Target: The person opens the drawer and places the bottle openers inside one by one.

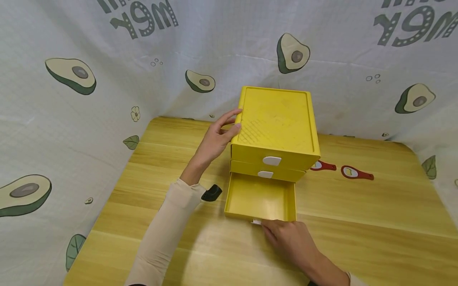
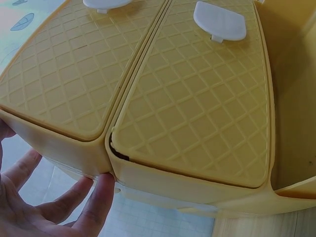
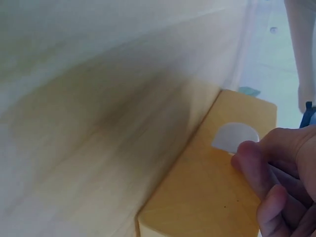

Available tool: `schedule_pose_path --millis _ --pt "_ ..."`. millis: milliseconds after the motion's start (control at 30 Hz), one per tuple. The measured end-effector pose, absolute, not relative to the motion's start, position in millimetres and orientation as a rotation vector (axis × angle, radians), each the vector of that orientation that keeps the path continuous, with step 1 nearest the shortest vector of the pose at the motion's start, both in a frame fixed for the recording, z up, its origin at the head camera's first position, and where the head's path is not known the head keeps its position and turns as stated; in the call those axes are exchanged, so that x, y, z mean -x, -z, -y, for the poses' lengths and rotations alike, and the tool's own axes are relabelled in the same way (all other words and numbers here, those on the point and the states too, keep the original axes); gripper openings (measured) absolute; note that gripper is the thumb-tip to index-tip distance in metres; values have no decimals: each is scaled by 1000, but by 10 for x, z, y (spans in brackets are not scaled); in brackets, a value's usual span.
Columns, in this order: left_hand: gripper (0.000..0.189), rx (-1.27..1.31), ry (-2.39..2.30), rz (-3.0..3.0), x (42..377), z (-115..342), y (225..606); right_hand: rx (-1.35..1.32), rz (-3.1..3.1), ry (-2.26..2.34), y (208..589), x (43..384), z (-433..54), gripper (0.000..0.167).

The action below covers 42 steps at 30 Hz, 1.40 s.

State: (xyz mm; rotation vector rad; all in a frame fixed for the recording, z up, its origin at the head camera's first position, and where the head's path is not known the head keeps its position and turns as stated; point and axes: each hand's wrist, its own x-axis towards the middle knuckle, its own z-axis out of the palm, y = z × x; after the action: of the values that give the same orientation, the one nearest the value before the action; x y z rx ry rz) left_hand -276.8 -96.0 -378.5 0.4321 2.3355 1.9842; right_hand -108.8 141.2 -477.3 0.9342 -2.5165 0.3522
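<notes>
A yellow chest of drawers (image 1: 277,119) stands on the table, its two upper drawers closed. The bottom drawer (image 1: 261,196) is pulled out, and nothing lies in it. My left hand (image 1: 216,137) rests against the chest's left side, thumb and fingers spread near the top edge. In the left wrist view, the fingertips (image 2: 101,185) touch the side wall below the waffle-patterned drawer fronts. At the bottom drawer's front, my right hand (image 1: 290,236) pinches the white handle (image 3: 234,137) between thumb and finger. Part of that handle is hidden by the fingers.
Two red paddle-shaped items with pale oval faces lie right of the chest; one red item (image 1: 357,172) is fully visible, the other (image 1: 323,165) partly hidden behind the chest. An avocado-print curtain (image 1: 243,47) hangs behind the wooden table (image 1: 358,210).
</notes>
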Motion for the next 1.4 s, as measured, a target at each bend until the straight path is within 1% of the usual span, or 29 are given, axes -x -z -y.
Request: schedule_pose_path --millis 333,700,1133,1300,1400 --pt "44 -437 -1981 -2329 2762 964 3775 -979 2531 -396 4782 978 -1391 21" --pt "43 -427 -1977 -2334 2766 965 3777 -986 2595 -354 4723 888 -1412 19" --pt "44 -448 -1988 -2330 2760 961 3770 -1004 2592 -393 4741 779 -1429 24" --pt "44 -444 -1982 -2336 2752 966 3771 -993 2656 -399 4697 763 -1427 21" --pt "44 -445 -1979 -2336 2747 966 3772 -997 2674 -416 4674 757 -1438 22"
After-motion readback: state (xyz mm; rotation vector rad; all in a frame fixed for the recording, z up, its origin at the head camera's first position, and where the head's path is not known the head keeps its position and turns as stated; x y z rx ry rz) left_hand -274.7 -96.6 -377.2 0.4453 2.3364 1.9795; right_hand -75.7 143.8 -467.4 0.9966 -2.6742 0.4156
